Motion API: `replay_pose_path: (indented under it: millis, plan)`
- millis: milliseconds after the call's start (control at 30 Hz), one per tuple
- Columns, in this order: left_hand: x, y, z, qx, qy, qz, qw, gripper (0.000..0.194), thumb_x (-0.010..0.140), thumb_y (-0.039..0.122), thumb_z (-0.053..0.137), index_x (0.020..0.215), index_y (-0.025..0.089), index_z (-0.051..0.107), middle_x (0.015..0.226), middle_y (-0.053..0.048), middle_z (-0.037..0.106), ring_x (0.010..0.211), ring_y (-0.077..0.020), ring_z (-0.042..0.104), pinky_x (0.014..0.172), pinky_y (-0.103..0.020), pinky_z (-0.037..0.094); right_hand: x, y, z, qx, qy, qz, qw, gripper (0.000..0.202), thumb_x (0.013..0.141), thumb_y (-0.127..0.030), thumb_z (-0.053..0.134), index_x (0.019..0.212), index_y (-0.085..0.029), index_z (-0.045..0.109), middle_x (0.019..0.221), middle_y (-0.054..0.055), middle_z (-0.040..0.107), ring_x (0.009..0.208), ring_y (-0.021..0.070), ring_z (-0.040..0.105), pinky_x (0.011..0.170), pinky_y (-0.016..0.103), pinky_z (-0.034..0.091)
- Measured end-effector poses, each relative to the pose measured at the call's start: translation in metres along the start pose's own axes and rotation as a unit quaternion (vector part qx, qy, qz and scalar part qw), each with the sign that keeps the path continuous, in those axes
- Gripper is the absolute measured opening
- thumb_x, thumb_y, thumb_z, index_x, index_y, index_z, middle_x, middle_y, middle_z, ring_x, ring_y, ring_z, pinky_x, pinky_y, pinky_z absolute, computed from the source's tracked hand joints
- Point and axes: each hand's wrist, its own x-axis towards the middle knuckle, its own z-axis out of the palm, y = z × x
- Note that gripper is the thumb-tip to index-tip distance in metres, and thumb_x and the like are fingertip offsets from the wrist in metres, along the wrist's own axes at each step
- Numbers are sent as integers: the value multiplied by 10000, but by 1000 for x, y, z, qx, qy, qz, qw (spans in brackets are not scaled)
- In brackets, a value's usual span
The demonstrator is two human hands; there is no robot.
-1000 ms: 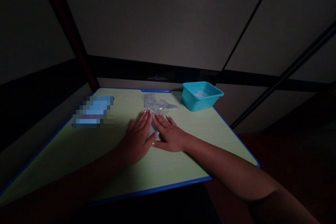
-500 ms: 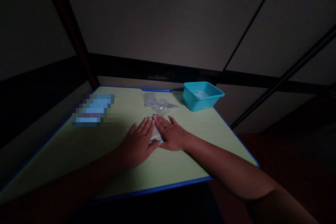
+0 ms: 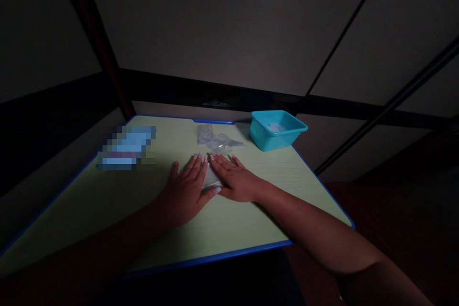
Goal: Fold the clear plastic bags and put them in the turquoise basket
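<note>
Both palms lie flat on a clear plastic bag [image 3: 211, 179] at the middle of the table. My left hand [image 3: 186, 189] covers the bag's left part with its fingers stretched out. From the right, my right hand [image 3: 234, 179] presses on the other part, fingers extended and pointing up and left. The thumbs nearly meet at the near side of the bag. Most of the bag is hidden under the hands; a pale strip shows between them. Just beyond the fingertips lie several more clear plastic bags [image 3: 218, 141], overlapping and crumpled.
A turquoise plastic basket [image 3: 274, 138] with whitish contents stands at the table's back right. A blurred-out light blue item [image 3: 129, 146] lies at the left. The pale wood-look table [image 3: 287, 191] has a blue edge, with dark panels behind it.
My two hands have slid slightly apart on the bag, so more of it shows between them. The view has shifted a little; the other bags and the basket stay in place.
</note>
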Motion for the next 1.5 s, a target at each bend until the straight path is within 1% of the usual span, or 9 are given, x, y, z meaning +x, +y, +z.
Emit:
replay_pose_path:
  millis: [67,133,233,333,500,733,933,1267,1500]
  plan:
    - [0,0,-1,2,0,-2,1000,719,940,552,289,1455,53,344,1530,-221,267,1428,-349,238,1103,-631,182,-1,3,-4,19,19,-17,999,744,923,-404,472,1509,-54,175,1555,211,185,1452,281,172,1128,597,137]
    - [-1,-1,-2,4,-14,-1,1000,724,929,550,322,1450,49,351,1534,-219,256,1429,-350,233,1100,-630,194,-3,6,-8,51,58,-54,996,614,920,-364,488,1446,-74,363,1505,201,341,1409,275,301,1119,563,219]
    - [0,-3,-5,5,-43,0,999,783,893,584,382,1453,39,340,1540,-222,223,1435,-355,213,1101,-629,192,-5,10,-16,113,132,-129,976,354,916,-320,505,1161,-112,653,1295,159,601,1293,222,476,1087,428,343]
    - [5,-9,-12,-1,-73,-3,997,883,838,634,442,1469,34,298,1545,-234,182,1438,-370,186,1093,-640,198,-7,11,-20,145,152,-169,963,236,902,-305,536,942,-168,724,1166,120,678,1228,194,538,1056,379,388]
    - [15,-28,-22,-88,-78,-24,993,688,950,499,224,1494,79,236,1560,-181,202,1448,-316,181,1089,-639,218,-7,5,-16,130,103,-191,967,222,881,-291,564,974,-186,737,1292,107,618,1312,192,464,1099,391,332]
    - [22,-57,-7,-204,24,-57,977,635,989,376,-33,1475,179,325,1544,-105,303,1430,-243,262,1124,-525,273,-9,-7,-13,140,38,-187,972,327,912,-263,506,1191,-179,652,1391,100,527,1387,177,350,1142,419,230]
    - [24,-61,3,-235,43,-14,971,674,985,374,-49,1446,152,390,1537,-98,319,1433,-185,255,1157,-412,256,-9,-13,-14,156,4,-175,972,354,937,-222,468,1264,-184,598,1415,75,500,1403,164,312,1159,424,172]
    - [25,-62,5,-255,37,-6,966,663,998,408,-14,1429,119,398,1525,-112,343,1428,-191,270,1162,-413,222,-7,-15,-10,133,-16,-172,976,370,951,-252,467,1303,-195,569,1424,71,491,1415,168,282,1158,442,183]
    - [26,-62,3,-272,32,-14,962,732,989,481,-33,1421,71,392,1529,-131,315,1428,-213,261,1157,-426,212,-5,-18,-6,100,-14,-169,980,454,973,-317,435,1411,-196,444,1485,96,402,1444,174,201,1160,499,71]
